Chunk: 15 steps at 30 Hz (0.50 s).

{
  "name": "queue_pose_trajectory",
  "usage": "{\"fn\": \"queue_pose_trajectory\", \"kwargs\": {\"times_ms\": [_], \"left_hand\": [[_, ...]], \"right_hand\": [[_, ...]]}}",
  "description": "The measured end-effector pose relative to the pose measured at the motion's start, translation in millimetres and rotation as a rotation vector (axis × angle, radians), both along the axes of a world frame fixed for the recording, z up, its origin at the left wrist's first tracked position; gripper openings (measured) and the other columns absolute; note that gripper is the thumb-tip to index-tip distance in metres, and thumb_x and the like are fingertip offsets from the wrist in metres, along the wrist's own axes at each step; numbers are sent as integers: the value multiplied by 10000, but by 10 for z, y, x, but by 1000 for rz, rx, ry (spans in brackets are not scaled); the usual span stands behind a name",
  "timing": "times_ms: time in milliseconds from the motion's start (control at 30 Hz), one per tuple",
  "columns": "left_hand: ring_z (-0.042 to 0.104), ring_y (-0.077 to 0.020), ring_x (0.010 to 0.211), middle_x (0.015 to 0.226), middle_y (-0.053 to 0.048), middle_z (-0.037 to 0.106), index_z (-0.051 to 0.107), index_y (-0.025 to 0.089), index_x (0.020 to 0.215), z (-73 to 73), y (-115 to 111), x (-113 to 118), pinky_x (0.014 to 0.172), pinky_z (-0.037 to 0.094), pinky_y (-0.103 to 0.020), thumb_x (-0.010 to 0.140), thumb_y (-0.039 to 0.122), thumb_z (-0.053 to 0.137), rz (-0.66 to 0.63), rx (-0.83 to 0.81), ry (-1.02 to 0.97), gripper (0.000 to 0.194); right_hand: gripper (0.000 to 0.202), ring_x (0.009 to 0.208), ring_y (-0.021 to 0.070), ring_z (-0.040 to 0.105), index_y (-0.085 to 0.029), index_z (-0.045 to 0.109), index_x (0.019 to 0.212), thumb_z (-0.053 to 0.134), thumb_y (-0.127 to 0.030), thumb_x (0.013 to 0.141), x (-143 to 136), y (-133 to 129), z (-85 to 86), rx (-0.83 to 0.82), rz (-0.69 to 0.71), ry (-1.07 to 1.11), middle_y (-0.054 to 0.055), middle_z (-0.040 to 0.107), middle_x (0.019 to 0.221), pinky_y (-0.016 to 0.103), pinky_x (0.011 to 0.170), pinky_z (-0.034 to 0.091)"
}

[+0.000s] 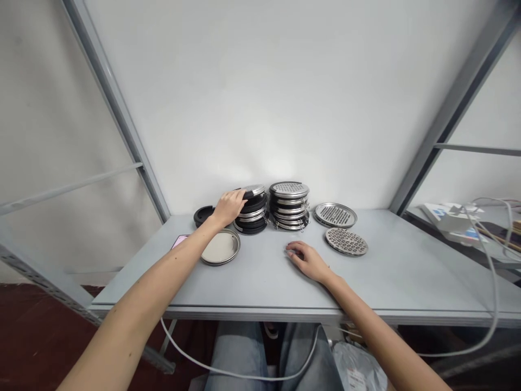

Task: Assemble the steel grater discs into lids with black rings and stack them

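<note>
My left hand [230, 208] is closed on the black edge of a round metal grater [255, 188] at the top of the left stack. The grater lies slightly tilted; my fingers hide part of it. Below it are black rings and metal discs [251, 222] with wire clips. My right hand [306, 262] rests on the tabletop with loosely bent fingers, thumb apart, and nothing visible in it. Nearest to that hand is a flat perforated metal grater disc [346, 241]. A shallow round metal-rimmed dish [222, 247] lies beside my left forearm.
A second stack of rings and grater discs [289, 209] stands against the wall. Behind the loose disc lies a metal-rimmed slotted plate [335, 215]. A black ring [202, 215] and a partly covered phone [179, 240] are at left. A white cable [494, 304] hangs over the right edge.
</note>
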<state>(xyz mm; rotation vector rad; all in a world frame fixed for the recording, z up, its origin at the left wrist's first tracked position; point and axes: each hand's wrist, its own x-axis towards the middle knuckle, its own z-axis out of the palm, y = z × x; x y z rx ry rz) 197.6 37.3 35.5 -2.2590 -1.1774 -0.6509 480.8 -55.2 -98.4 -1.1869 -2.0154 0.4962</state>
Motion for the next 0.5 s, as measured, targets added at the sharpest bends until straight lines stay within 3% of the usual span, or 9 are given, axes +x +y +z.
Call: {"fn": "queue_pose_trajectory", "kwargs": {"times_ms": [133,267,400,500], "left_hand": [[587,-275,1135,1228,-172,623,528,95,1241,4,7,0,942,431,-406,962,260,429,-44,51,-1,339],[530,-278,1225,1292,-179,584,517,105,1281,104,-58,-11,993,392,-432,976,270,375,-97,94,-41,376],[511,-263,1256,1322,-156,569,504,130,1308,228,-290,-28,1025,371,-441,982,286,359,-174,150,-88,390],[520,-261,1253,1308,-155,583,505,139,1303,181,-580,-32,1016,382,-454,978,281,382,-270,192,-80,375]], "right_hand": [[258,975,236,612,-167,667,1006,494,-300,869,-4,-8,19,-14,-6,2,123,636,1115,369,858,488],[257,1012,243,601,-171,666,1004,486,-304,877,-3,-5,20,-5,8,-8,124,635,1116,387,895,476],[312,1002,244,609,-170,633,1080,478,-364,892,4,-7,9,-28,-9,15,128,639,1123,389,897,477],[448,999,234,612,-176,485,1294,435,-417,919,7,-12,3,-77,-51,91,131,630,1158,406,918,466]]}}
